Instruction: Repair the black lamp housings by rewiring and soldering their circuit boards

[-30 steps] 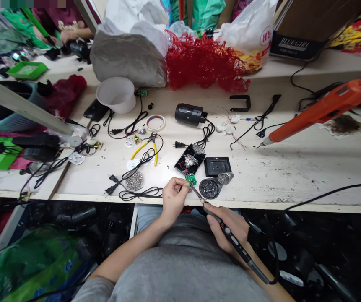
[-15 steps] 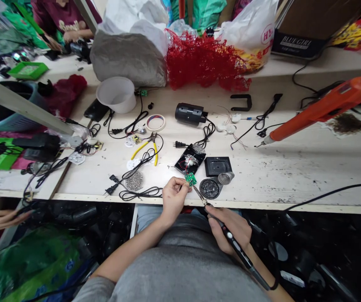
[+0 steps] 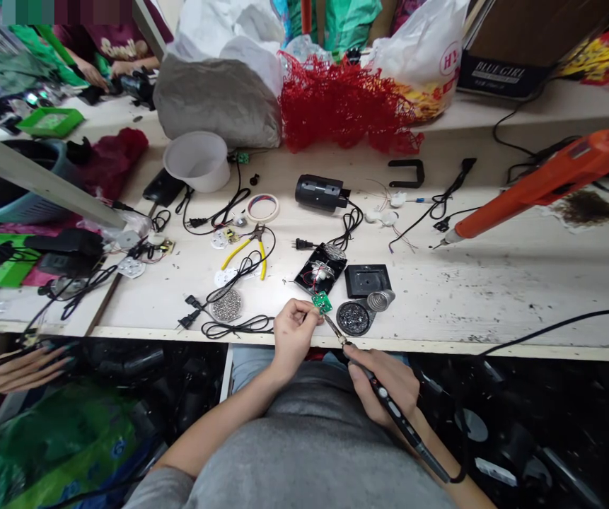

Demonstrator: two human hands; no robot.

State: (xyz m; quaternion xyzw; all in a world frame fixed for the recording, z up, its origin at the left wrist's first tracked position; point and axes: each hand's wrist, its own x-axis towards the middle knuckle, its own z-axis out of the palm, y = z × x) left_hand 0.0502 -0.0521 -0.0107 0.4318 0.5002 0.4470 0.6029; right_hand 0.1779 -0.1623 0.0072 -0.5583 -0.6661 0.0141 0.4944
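Note:
My left hand (image 3: 294,331) is closed in a pinch at the lower left corner of a small green circuit board (image 3: 322,302). A black power cord (image 3: 245,324) runs up to this hand, and its end is hidden there. In my right hand (image 3: 386,385) is a soldering iron (image 3: 389,403), held like a pen, its tip close under the board's lower edge. Whether the tip touches the board I cannot tell. Red wires run near the board inside an open black lamp housing (image 3: 304,272) just behind it. Right of the tip sits a black soldering stand (image 3: 368,281) with a coiled holder.
Yellow-handled cutters (image 3: 238,253), a tape roll (image 3: 262,208) and a metal-wool pad (image 3: 226,305) lie to the left. Behind is a black cylindrical lamp (image 3: 321,194). An orange electric screwdriver (image 3: 537,191) slants in from the right. A co-worker's hand (image 3: 18,369) is at far left.
My right hand and the soldering iron have shifted very slightly left and up. My left hand and the board stay put. The co-worker's hand at left has moved further into view.

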